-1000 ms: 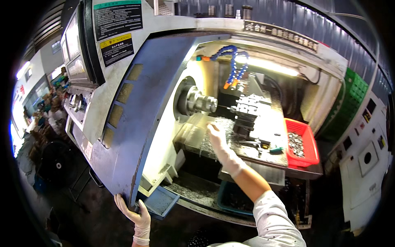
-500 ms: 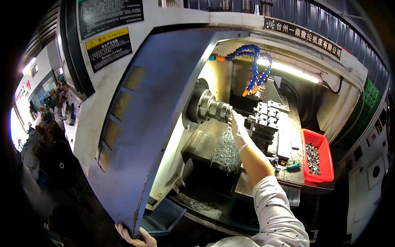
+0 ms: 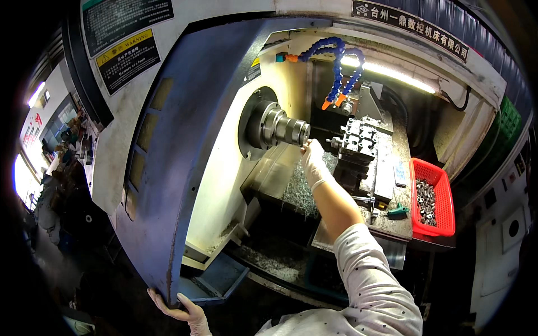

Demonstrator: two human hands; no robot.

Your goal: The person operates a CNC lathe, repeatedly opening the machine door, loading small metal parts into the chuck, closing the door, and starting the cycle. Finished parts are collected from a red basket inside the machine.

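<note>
My left hand (image 3: 182,315), in a pale glove, grips the bottom corner of the blue machine door (image 3: 185,168), fingers on one side of its edge and thumb on the other. Inside the lathe, my gloved right hand (image 3: 315,161) is just below the front end of the steel spindle chuck (image 3: 288,130). Its fingertips are pinched together; whatever they hold is too small or hidden to name. Right of that hand stands the tool holder block (image 3: 358,139) with several clamped tools.
Blue coolant hoses (image 3: 338,61) with orange nozzles hang above. Metal shavings (image 3: 302,190) lie below the chuck. A red plastic basket (image 3: 448,204) of small metal parts stands at the right, near a green-handled tool (image 3: 398,211). A blue tray (image 3: 227,277) sits low by the door.
My right hand has drawn back and down slightly from the chuck's end, whose round face now shows. The left hand keeps its grip on the door. The whole view has shifted a little.
</note>
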